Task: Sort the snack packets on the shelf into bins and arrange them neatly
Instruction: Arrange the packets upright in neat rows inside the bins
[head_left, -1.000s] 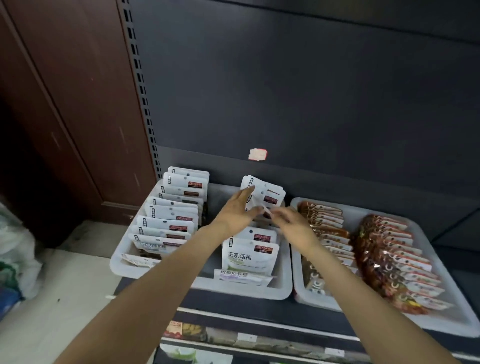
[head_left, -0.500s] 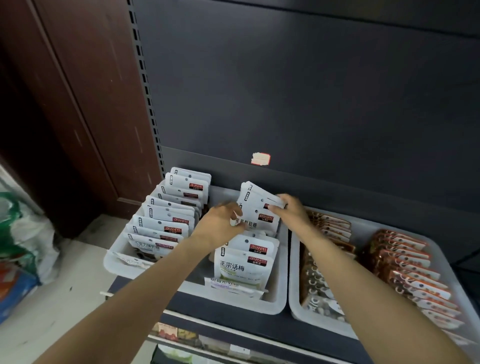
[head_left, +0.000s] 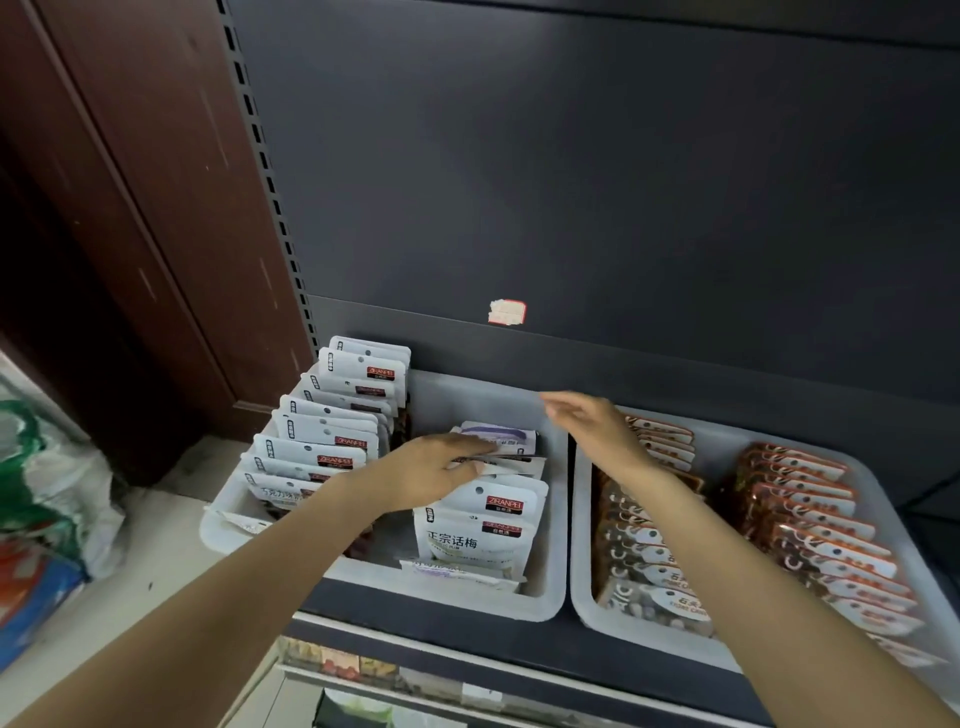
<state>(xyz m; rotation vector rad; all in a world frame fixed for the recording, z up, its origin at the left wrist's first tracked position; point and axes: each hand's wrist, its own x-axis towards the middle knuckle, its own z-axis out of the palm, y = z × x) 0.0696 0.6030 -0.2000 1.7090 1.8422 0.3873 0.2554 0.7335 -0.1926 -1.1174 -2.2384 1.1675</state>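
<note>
Left hand (head_left: 441, 470) lies palm-down on the back packets (head_left: 506, 449) in the right column of the left bin (head_left: 550, 597), fingers fairly straight, pressing them flat. No curl round a packet that I can see, so pressing, not gripping. Right hand (head_left: 592, 423) hangs in the air above the gap between the two bins, fingers loose and spread, holding nothing; slightly blurred.

Step in hand, judged: settling the white packets in this column. The pressed ones lie tipped back and untidy. In front of them one packet (head_left: 480, 530) stands upright, and a flat packet (head_left: 460, 569) lies at the bin's front wall.

Left column (head_left: 322, 441) of the same bin looks done: white packets stand in a neat overlapping row. A loose packet (head_left: 239, 525) sits at that bin's front left corner. Right bin (head_left: 582, 613) holds two rows of brown/orange packets (head_left: 800, 509), already ordered.

Next move likely calls for both hands: right hand comes down to the pressed stack, the pair stands the packets up and squares them with the upright one. The flat front packet needs lifting into the row. Thin slippery pouches, they may slide or fan out if released too early.

Shelf (head_left: 426, 623) carries both bins; the floor (head_left: 156, 571) is to the left.
</note>
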